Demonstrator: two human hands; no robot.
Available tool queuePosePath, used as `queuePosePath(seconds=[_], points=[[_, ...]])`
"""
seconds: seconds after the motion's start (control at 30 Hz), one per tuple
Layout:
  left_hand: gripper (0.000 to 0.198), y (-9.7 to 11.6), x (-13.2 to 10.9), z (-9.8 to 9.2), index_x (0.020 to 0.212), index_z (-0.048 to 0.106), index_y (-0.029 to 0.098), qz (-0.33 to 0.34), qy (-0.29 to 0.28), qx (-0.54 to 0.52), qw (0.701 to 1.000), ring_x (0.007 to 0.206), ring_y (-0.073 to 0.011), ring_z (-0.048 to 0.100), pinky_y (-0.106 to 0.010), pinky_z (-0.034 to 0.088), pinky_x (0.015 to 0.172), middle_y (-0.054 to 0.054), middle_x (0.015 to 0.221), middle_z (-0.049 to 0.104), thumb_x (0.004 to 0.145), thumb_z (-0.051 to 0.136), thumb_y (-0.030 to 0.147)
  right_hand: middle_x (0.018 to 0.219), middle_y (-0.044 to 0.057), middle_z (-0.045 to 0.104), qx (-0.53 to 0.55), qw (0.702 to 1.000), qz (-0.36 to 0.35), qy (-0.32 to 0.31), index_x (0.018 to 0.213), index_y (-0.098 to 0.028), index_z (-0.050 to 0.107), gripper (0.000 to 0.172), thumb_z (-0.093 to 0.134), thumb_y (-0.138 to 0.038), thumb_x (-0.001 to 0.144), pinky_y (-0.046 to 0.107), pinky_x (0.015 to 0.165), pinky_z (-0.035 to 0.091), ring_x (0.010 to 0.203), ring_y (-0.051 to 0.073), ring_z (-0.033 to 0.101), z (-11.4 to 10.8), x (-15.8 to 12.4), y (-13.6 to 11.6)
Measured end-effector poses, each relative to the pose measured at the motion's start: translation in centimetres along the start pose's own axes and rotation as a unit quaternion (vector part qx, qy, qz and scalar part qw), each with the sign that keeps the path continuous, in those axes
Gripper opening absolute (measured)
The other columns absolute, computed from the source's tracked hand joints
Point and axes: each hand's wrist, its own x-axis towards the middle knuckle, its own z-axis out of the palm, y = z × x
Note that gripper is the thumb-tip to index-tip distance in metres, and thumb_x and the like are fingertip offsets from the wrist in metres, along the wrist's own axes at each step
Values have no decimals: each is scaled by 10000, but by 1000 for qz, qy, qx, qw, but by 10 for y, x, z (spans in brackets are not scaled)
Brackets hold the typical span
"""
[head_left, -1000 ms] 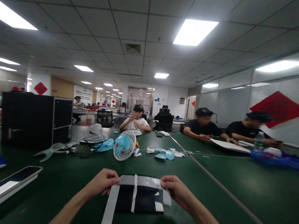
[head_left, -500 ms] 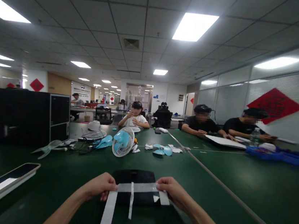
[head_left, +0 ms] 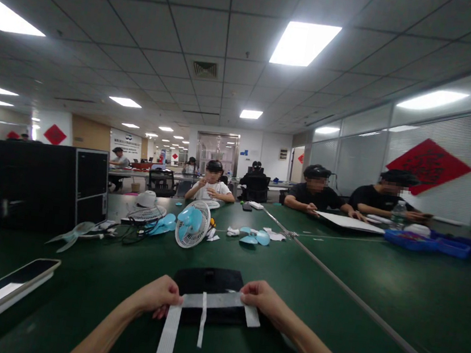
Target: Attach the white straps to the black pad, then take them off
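Left hand (head_left: 162,294): thumb and fingers pinched on one corner of a flat pale ribbon (head_left: 220,300). Right hand (head_left: 263,298): similar pinch at the opposite corner. Both grips closed on it, fingers at the edges only, presumably so the span between stays flat and unhidden. The span looks straight, as though drawn lightly from both sides.

Beyond each pinch the ribbon bends toward the wearer: a long tail on the left, running out of frame, a short one on the right. The corners seem a natural place to hold, since the folds would otherwise open.

A narrow white strip (head_left: 201,330) crosses the span near its middle, lower end dangling free. Behind and beneath, a black pouch (head_left: 212,277) lies on the green table (head_left: 328,331); whether ribbon touches pouch, cannot tell.

Left of the hands, a phone (head_left: 7,285) rests on a white block, well apart. Farther out, a tilted fan (head_left: 192,225) and loose blue blades (head_left: 255,238), apparently set back to leave working room.
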Motion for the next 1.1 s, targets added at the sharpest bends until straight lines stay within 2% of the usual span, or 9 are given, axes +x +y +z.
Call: queuePosePath(seconds=[0.27,0.6,1.1], points=[[435,-10,7,-3,666,622,156,-10,21,40,999,406,-67,425,-188,249,392,46,495,521,637,649,589,747,17,666,-72,997,-19,19,843,-129,698,182,595,-210,717,233,611,404,670,136,566,3,3,2],[417,-21,18,-5,646,600,163,-15,20,69,997,421,-77,402,-194,259,400,67,471,461,646,629,579,765,25,685,-128,991,-17,46,853,-129,705,187,601,-171,703,229,624,423,699,149,595,7,2,-4],[280,-10,13,-1,591,563,168,-5,50,128,990,469,-100,398,-226,259,448,61,483,439,677,586,434,861,59,714,-205,976,-46,62,870,-138,721,188,594,-197,743,240,664,440,786,172,629,10,-6,-14]])
